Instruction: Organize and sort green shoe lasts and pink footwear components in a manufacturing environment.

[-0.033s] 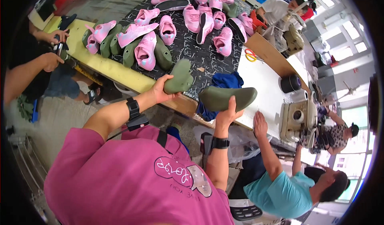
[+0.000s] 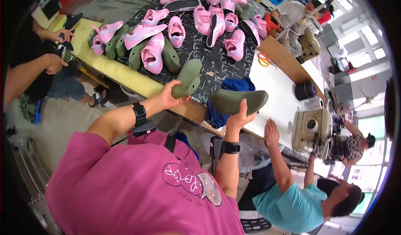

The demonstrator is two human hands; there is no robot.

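Hands hold one olive-green plastic shoe last each: left hand (image 2: 170, 96) grasps the upright last (image 2: 188, 78), right hand (image 2: 239, 118) the flat last (image 2: 237, 100), above the surface's near edge (image 2: 125, 74) (pink knit shoes (image 2: 152, 53) already lasted behind).

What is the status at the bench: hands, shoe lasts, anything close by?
Left hand grips one green shoe last. Right hand grips another green last. Blue cloth just behind; co-worker's hand alongside.
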